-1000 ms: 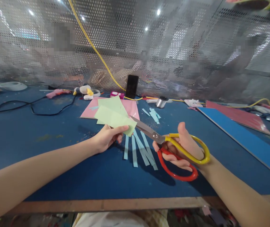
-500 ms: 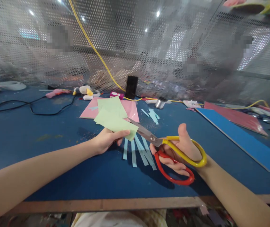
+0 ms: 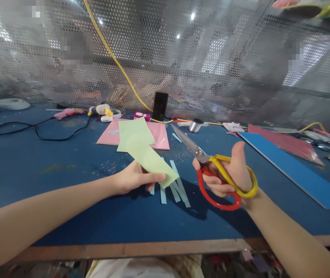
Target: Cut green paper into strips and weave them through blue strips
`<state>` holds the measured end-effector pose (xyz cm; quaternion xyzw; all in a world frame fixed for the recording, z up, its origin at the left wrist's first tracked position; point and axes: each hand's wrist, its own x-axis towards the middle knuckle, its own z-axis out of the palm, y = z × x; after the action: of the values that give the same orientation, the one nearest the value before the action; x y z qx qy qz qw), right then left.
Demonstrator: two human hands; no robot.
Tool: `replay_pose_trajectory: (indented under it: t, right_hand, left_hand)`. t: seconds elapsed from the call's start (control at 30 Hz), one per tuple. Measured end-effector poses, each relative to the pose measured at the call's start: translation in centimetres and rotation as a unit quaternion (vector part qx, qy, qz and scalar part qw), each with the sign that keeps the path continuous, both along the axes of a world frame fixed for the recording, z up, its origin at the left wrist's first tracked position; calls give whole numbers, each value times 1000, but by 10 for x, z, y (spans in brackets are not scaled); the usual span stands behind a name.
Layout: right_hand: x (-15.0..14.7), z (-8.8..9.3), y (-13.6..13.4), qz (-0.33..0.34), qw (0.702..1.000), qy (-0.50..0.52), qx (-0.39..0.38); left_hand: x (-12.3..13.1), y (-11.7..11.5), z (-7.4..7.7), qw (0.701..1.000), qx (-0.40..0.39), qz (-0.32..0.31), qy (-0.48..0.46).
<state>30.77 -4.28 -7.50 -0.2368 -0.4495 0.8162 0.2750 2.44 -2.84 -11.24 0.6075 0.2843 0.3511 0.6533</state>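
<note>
My left hand (image 3: 137,177) pinches a pale green piece of paper (image 3: 153,160) between thumb and fingers, above the table. The scissors (image 3: 219,173), with one yellow and one red handle loop, are in my right hand (image 3: 225,173). Their blades look closed and point up and left, apart from the paper. Light blue paper strips (image 3: 180,187) lie on the table between my hands, some partly hidden by the green paper. Behind it, another light green sheet (image 3: 136,133) rests on a pink sheet pack (image 3: 161,135).
A black phone (image 3: 160,106) stands against the perforated metal panel (image 3: 182,50). A wire spool (image 3: 195,126) and a pink glue gun (image 3: 69,112) with a black cord sit at the back. On the right lie a blue board (image 3: 295,170) and a dark pink sheet (image 3: 283,143).
My right hand has moved the scissors up and right, away from the green paper. The paper in my left hand has tilted, its near corner shifting down and right.
</note>
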Motion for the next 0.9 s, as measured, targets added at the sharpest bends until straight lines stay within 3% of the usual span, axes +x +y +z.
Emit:
replay_pose_trajectory:
  t: [0.13, 0.27, 0.43, 0.9]
  right_hand:
    - [4, -2, 0, 63, 998, 16, 10]
    - [4, -7, 2, 142, 989, 3, 32]
    - [11, -10, 9, 151, 988, -14, 28]
    - [5, -9, 8, 135, 987, -46, 70]
  left_hand:
    - [2, 5, -5, 993, -63, 60, -74]
    - [1, 15, -2, 964, -165, 123, -167]
    - [-2, 22, 6, 922, -260, 187, -219]
    - [-3, 22, 11, 910, -299, 190, -215]
